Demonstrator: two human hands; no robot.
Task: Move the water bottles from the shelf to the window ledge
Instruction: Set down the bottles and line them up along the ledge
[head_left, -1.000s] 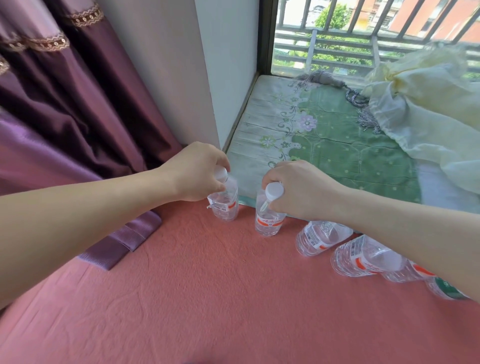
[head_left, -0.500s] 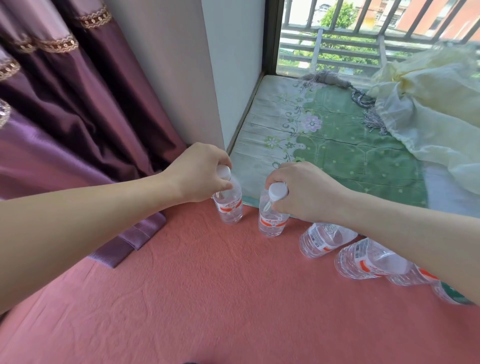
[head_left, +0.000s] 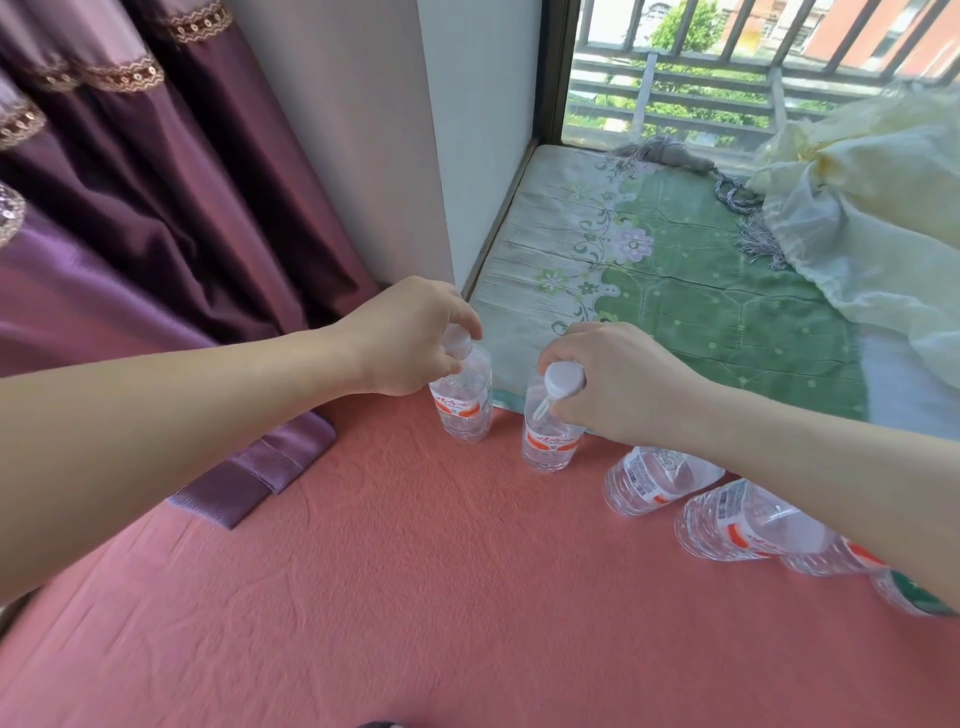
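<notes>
Water bottles (head_left: 462, 410), two standing upright on the pink-covered shelf (head_left: 415, 571) directly beneath the fingers (head_left: 460, 316), look light, thin-walled and slick, so the white caps seem the surest hold; the left hand (head_left: 410, 338) and right hand (head_left: 618, 384) each pinch one there, the green-matted window ledge (head_left: 701, 312) just beyond them.

The bottles (head_left: 462, 410) are clear, glossy plastic. The pink cloth (head_left: 415, 597) is matt and finely creased; the curtain (head_left: 156, 208) has a satin sheen.
</notes>
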